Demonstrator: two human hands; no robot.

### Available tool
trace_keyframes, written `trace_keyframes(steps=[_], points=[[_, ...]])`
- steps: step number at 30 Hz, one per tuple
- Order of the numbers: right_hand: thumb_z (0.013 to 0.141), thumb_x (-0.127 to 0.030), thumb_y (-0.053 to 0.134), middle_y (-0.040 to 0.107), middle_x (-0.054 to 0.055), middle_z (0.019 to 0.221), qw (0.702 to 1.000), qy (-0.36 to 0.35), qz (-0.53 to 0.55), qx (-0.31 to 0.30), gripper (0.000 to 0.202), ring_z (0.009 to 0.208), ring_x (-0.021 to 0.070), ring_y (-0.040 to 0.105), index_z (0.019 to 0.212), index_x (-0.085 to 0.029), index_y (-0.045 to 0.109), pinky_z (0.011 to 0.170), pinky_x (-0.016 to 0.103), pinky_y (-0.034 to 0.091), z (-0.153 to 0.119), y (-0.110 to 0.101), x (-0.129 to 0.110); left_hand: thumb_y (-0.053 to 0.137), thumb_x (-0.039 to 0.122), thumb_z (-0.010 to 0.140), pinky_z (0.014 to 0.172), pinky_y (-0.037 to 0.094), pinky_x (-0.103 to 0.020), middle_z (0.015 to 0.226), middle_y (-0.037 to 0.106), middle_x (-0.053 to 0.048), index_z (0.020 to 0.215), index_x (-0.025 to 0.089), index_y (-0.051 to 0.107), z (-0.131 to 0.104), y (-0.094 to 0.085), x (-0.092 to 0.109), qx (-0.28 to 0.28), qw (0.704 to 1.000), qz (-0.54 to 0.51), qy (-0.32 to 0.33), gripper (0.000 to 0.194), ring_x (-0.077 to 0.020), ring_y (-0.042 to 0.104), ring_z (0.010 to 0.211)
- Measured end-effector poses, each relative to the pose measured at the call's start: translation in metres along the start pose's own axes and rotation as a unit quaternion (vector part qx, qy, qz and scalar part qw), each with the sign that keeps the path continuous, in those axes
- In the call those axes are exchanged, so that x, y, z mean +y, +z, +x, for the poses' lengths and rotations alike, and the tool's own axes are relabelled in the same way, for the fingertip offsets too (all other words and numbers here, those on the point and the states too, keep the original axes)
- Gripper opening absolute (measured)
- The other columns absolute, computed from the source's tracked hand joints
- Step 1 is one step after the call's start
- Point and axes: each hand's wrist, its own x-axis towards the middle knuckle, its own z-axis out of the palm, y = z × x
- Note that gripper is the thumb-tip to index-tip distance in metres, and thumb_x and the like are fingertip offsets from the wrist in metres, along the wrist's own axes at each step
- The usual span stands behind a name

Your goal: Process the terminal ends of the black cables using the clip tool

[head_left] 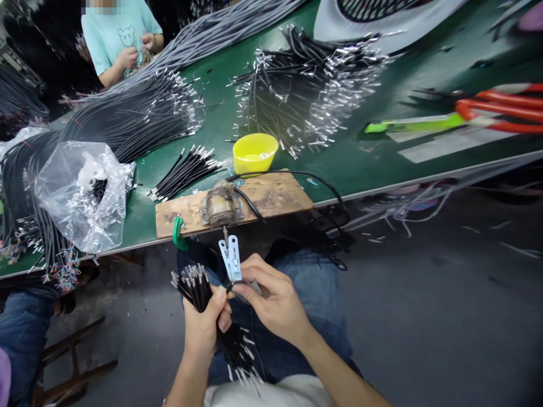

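Note:
My left hand (206, 322) is wrapped round a bundle of short black cables (197, 289) with bare silvery ends, held over my lap. Its thumb points toward my right hand (275, 299), whose thumb and fingers are pinched together on a single black cable (232, 285). Just above that cable, a light-blue clothes peg (230, 259) hangs at the shaft of a small motor (222, 204). My right fingertips are close to the peg's lower end; whether they touch it I cannot tell. The motor is fixed on a wooden board (280, 195).
A green clamp (179, 233) grips the board at the table edge. Behind are a yellow cup (255, 154), a cable pile (186, 172), a plastic bag (82, 195) and more cables (305, 85). Orange-handled tools (500, 107) lie right. A person (121, 42) works across the green table (360, 164).

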Motion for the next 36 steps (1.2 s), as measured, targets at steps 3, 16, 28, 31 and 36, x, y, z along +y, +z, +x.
trace_keyframes(steps=[3, 16, 28, 31, 36], points=[[0.075, -0.037, 0.068, 0.055, 0.001, 0.065, 0.986, 0.080, 0.143, -0.039, 0.020, 0.063, 0.0143, 0.050, 0.065, -0.019, 0.067, 0.059, 0.026, 0.041, -0.001, 0.002, 0.002, 0.073, 0.051, 0.063, 0.036, 0.027, -0.020, 0.045, 0.043, 0.004, 0.058, 0.014, 0.059, 0.002, -0.003, 0.004, -0.012, 0.999, 0.017, 0.024, 0.040, -0.0034, 0.034, 0.035], [0.050, -0.050, 0.080, 0.049, -0.004, 0.046, 0.924, 0.266, 0.272, -0.023, 0.041, 0.045, 0.0061, 0.037, 0.051, -0.013, 0.062, 0.043, 0.019, 0.029, 0.046, -0.005, -0.008, 0.075, 0.029, 0.067, 0.078, 0.045, -0.031, 0.071, 0.061, -0.004, 0.065, 0.017, 0.071, -0.003, -0.009, 0.010, -0.002, 0.987, 0.083, 0.138, 0.013, -0.0162, 0.058, 0.073], [0.057, -0.064, 0.071, 0.066, 0.006, 0.076, 0.944, 0.150, 0.242, -0.168, 0.055, 0.070, 0.0166, 0.059, 0.083, -0.016, 0.071, 0.065, 0.027, 0.046, 0.037, 0.005, 0.007, 0.071, 0.049, 0.066, 0.033, 0.023, -0.018, 0.056, 0.043, 0.003, 0.065, 0.015, 0.059, -0.002, -0.004, 0.013, -0.003, 0.998, -0.022, 0.052, 0.036, -0.0013, 0.031, 0.036], [0.065, -0.053, 0.073, 0.067, 0.006, 0.086, 0.975, 0.050, 0.129, -0.176, 0.042, 0.080, 0.0192, 0.059, 0.089, -0.018, 0.070, 0.074, 0.031, 0.047, 0.024, 0.001, 0.005, 0.071, 0.049, 0.066, 0.033, 0.021, -0.016, 0.046, 0.037, 0.007, 0.067, 0.016, 0.052, -0.005, -0.005, 0.006, 0.007, 0.999, -0.041, 0.008, 0.038, -0.0003, 0.025, 0.033], [0.081, -0.042, 0.061, 0.058, 0.003, 0.061, 0.997, -0.024, -0.012, -0.070, 0.031, 0.063, 0.0167, 0.052, 0.061, -0.018, 0.062, 0.061, 0.029, 0.043, 0.011, -0.003, 0.005, 0.070, 0.046, 0.069, 0.034, 0.025, -0.015, 0.044, 0.039, 0.008, 0.068, 0.017, 0.048, -0.007, -0.008, 0.002, 0.038, 0.998, -0.040, -0.003, 0.037, -0.0004, 0.029, 0.033]])
